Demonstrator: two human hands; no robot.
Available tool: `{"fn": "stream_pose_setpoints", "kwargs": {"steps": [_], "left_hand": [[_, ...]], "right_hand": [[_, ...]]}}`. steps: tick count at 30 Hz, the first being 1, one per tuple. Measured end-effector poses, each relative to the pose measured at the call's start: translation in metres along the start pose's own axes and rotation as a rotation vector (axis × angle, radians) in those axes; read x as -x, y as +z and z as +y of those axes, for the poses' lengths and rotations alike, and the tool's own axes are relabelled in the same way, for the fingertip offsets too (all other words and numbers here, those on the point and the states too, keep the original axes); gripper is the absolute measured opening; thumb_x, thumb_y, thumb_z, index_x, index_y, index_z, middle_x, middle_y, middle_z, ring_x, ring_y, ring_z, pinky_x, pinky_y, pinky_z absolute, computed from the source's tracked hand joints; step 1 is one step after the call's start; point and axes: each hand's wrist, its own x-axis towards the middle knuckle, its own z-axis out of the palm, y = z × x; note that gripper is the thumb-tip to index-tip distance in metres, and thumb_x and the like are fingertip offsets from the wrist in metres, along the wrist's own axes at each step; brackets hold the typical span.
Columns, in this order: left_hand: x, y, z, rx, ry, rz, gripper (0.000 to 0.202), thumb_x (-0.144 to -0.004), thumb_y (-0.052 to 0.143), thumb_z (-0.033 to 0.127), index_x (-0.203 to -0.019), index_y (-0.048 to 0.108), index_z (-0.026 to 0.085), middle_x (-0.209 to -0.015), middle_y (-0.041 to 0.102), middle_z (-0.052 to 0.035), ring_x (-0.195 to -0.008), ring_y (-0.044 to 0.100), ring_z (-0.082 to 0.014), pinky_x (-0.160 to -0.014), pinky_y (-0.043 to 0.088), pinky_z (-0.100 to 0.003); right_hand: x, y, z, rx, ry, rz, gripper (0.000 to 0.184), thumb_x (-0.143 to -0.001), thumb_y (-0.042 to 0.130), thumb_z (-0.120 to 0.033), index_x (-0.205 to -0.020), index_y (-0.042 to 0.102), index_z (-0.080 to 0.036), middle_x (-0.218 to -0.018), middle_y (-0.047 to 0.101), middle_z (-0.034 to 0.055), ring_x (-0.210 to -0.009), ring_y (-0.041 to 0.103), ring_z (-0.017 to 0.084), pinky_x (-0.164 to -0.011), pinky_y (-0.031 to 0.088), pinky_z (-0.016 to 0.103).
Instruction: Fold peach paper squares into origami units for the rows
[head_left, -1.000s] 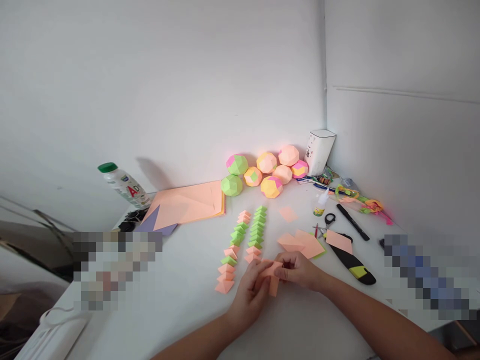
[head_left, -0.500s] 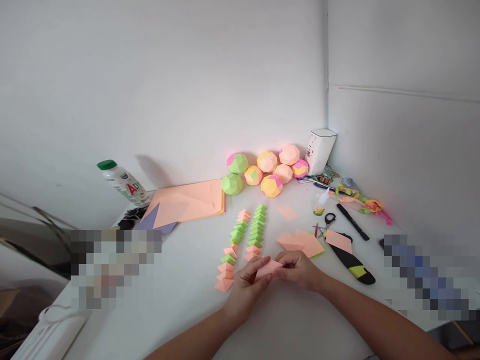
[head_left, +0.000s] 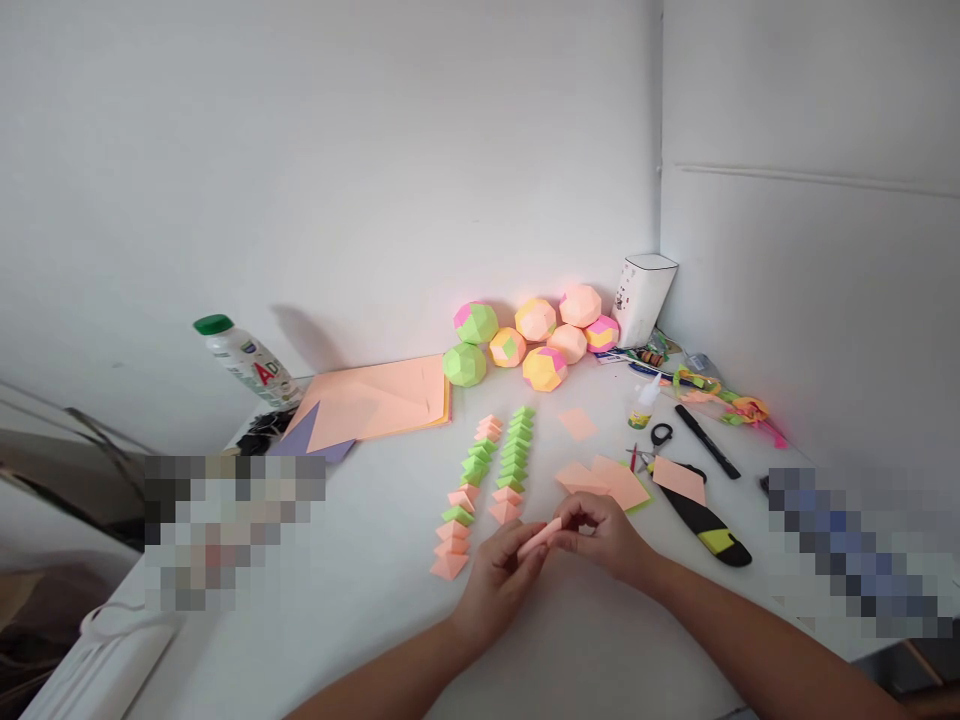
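Note:
Between my two hands is a small piece of folded peach paper [head_left: 539, 538], seen nearly edge-on. My left hand [head_left: 501, 572] pinches its left end between thumb and fingers. At its right end, the fingertips of my right hand [head_left: 604, 535] are closed on it. Just beyond my left hand run two rows of small folded paper units, a left row [head_left: 454, 533] in peach and green and a right row [head_left: 516, 450] mostly green. Loose peach paper squares [head_left: 619, 483] lie past my right hand, with a single square [head_left: 577, 424] farther back.
Faceted paper balls [head_left: 544, 369] cluster by the back wall. Peach sheets [head_left: 379, 395] and a bottle [head_left: 251, 362] are at the left. On the right lie a glue bottle [head_left: 643, 405], scissors [head_left: 660, 436], a black pen [head_left: 707, 441] and a black-and-yellow tool [head_left: 701, 525]. A white box [head_left: 646, 300] stands in the corner.
The peach paper has turned in my fingers, from showing its flat face to showing a narrow edge. Both hands stay in nearly the same place.

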Motion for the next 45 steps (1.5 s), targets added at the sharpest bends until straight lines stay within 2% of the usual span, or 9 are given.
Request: {"fn": "stream_pose_setpoints", "kwargs": {"steps": [5,9,16,22,31,36,40,45], "left_hand": [[-0.0006,-0.0004,0.0003,-0.005,0.002,-0.032,0.031,-0.088,0.048,0.040,-0.093,0.071,0.020,-0.067,0.053,-0.0028,-0.064,0.047,-0.0162,-0.063,0.040,-0.026],[-0.0006,-0.0002,0.0033,-0.001,0.008,-0.028,0.029,-0.088,0.048,0.038,-0.092,0.071,0.021,-0.064,0.050,-0.0016,-0.063,0.046,-0.0159,-0.061,0.039,-0.025],[-0.0012,-0.0002,0.0079,-0.025,0.032,-0.039,0.027,-0.088,0.048,0.030,-0.077,0.068,0.018,-0.058,0.041,0.0011,-0.057,0.040,-0.0135,-0.056,0.035,-0.024],[-0.0007,0.0005,0.0060,-0.010,0.030,-0.058,0.030,-0.089,0.046,0.031,-0.068,0.063,0.017,-0.057,0.039,0.0017,-0.055,0.038,-0.0120,-0.053,0.032,-0.023],[-0.0013,0.0006,0.0058,0.006,0.030,-0.072,0.029,-0.089,0.045,0.032,-0.070,0.062,0.016,-0.058,0.039,0.0020,-0.055,0.037,-0.0112,-0.053,0.032,-0.023],[-0.0015,0.0008,0.0063,0.032,0.009,-0.084,0.033,-0.089,0.045,0.033,-0.061,0.052,0.015,-0.057,0.038,0.0021,-0.055,0.036,-0.0109,-0.054,0.031,-0.024],[-0.0020,0.0006,0.0078,0.062,-0.007,-0.084,0.035,-0.088,0.046,0.036,-0.060,0.050,0.016,-0.057,0.039,0.0022,-0.054,0.035,-0.0108,-0.053,0.030,-0.024],[-0.0029,-0.0003,0.0046,0.170,-0.066,-0.112,0.037,-0.087,0.048,0.040,-0.059,0.047,0.016,-0.057,0.038,0.0027,-0.055,0.034,-0.0107,-0.054,0.030,-0.024]], "right_hand": [[-0.0015,-0.0016,0.0059,-0.158,0.057,-0.041,0.029,-0.070,0.074,-0.039,-0.082,0.059,-0.017,-0.066,0.055,-0.0022,-0.056,0.050,0.011,-0.056,0.043,0.026],[-0.0038,-0.0020,0.0062,-0.206,0.052,-0.081,0.025,-0.071,0.074,-0.037,-0.075,0.063,-0.015,-0.064,0.056,-0.0010,-0.054,0.049,0.010,-0.053,0.041,0.026],[-0.0055,-0.0002,0.0066,-0.293,0.002,-0.089,0.019,-0.071,0.075,-0.032,-0.073,0.066,-0.016,-0.070,0.056,-0.0006,-0.052,0.049,0.009,-0.050,0.041,0.025],[-0.0059,-0.0004,0.0077,-0.297,0.024,-0.084,0.021,-0.068,0.078,-0.032,-0.068,0.065,-0.015,-0.068,0.056,-0.0011,-0.050,0.048,0.008,-0.050,0.040,0.025],[-0.0065,-0.0014,0.0045,-0.340,0.049,-0.087,0.021,-0.065,0.080,-0.030,-0.066,0.065,-0.014,-0.067,0.056,-0.0015,-0.050,0.048,0.007,-0.049,0.040,0.023],[-0.0064,-0.0025,0.0037,-0.361,0.061,-0.098,0.017,-0.069,0.077,-0.028,-0.066,0.066,-0.014,-0.067,0.055,-0.0014,-0.050,0.049,0.007,-0.049,0.040,0.022],[-0.0057,-0.0040,0.0027,-0.327,0.004,-0.107,0.016,-0.072,0.074,-0.027,-0.067,0.066,-0.014,-0.069,0.054,-0.0009,-0.050,0.049,0.007,-0.050,0.041,0.023],[-0.0012,-0.0032,0.0002,-0.257,-0.002,-0.140,0.021,-0.086,0.059,-0.035,-0.076,0.061,-0.016,-0.065,0.052,-0.0014,-0.055,0.050,0.010,-0.055,0.043,0.024]]}}
